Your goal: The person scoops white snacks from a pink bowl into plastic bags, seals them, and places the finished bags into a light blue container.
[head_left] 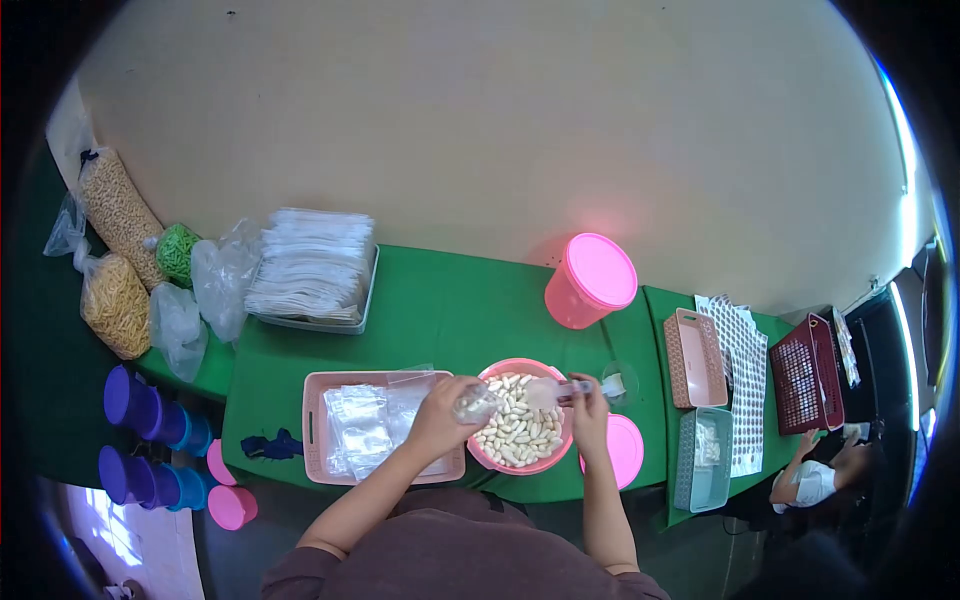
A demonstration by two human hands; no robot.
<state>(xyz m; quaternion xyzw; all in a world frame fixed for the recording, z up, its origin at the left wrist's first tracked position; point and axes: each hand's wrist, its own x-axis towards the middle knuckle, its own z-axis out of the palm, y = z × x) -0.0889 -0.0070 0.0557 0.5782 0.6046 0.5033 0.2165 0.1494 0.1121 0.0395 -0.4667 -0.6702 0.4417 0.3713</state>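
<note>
My left hand [443, 417] grips a small clear plastic bag [477, 403] at the left rim of a pink tub [519, 469]. Some pale content seems to show inside the bag. White oblong snack pieces [520, 440] fill the tub. Over its right side, my right hand [590, 408] is closed round the handle of a translucent scoop [543, 393], whose blade points left towards the bag. To the left, a pink tray [314, 440] contains flat clear plastic bags [357, 430].
A pink lidded bucket [590, 282] stands behind the tub; a pink lid [625, 452] lies to its right. At the back left are stacked white packets [310, 265] and snack-filled bags [120, 215]. Baskets [695, 360] stand right. Another person [810, 480] is at far right.
</note>
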